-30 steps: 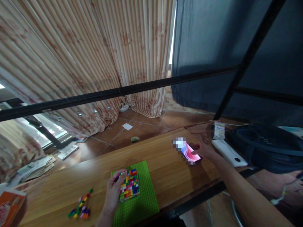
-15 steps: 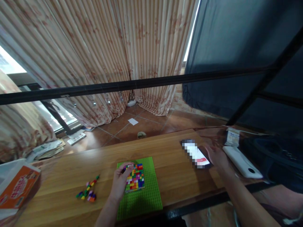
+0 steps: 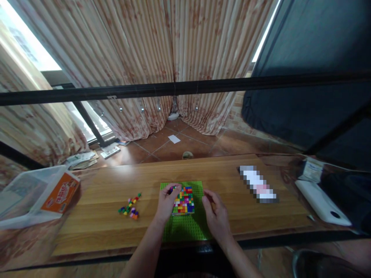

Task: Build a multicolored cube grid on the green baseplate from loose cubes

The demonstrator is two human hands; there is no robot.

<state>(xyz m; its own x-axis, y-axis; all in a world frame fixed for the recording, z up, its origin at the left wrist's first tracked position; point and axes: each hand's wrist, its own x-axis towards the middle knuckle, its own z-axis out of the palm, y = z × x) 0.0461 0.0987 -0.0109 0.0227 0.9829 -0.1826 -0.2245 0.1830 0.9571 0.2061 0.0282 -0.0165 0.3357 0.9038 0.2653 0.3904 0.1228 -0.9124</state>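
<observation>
The block of little bricks (image 3: pixel 185 201) sits on the green board (image 3: pixel 188 229). The left hand (image 3: pixel 165 204) bends its fingers over the block's far left corner; I can't tell if they pinch it. The right hand (image 3: pixel 218 216) is loose, with nothing in it, by the board's right edge. If the left hand pushes too hard, the block could slip or bricks could pop off. A bumped sleeve or arm could scatter the loose bricks (image 3: pixel 133 213). The clear box (image 3: pixel 31 218) has an orange label; what's inside is too blurry to tell.
</observation>
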